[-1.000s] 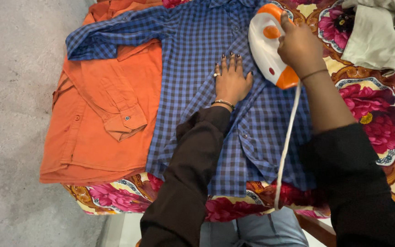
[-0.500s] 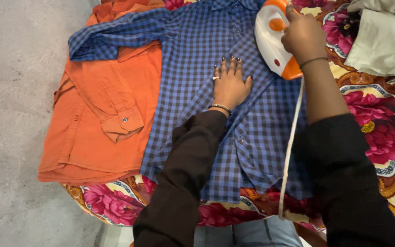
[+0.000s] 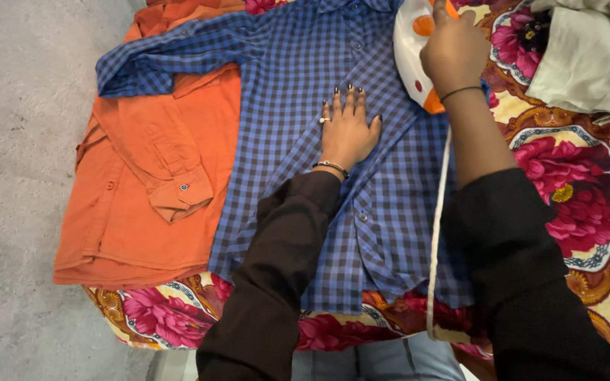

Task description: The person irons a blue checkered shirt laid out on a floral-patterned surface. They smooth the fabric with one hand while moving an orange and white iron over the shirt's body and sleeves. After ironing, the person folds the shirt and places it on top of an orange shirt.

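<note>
A blue checked shirt (image 3: 298,63) lies spread flat on a floral cloth-covered table (image 3: 573,162). My left hand (image 3: 347,127) rests palm down on the shirt's middle, fingers spread, wearing a ring and a bracelet. My right hand (image 3: 453,53) grips the handle of a white and orange iron (image 3: 411,49), which sits on the shirt's upper right part near the collar. The iron's white cord (image 3: 439,226) runs down along my right forearm to the table's near edge.
An orange shirt (image 3: 150,176) lies folded under and left of the blue one, its cuff turned up. A pale cream garment (image 3: 580,56) is bunched at the top right. Grey concrete floor (image 3: 22,141) lies to the left of the table.
My right hand has pushed the iron farther up the shirt toward the collar. My left hand stays pressed on the shirt's middle.
</note>
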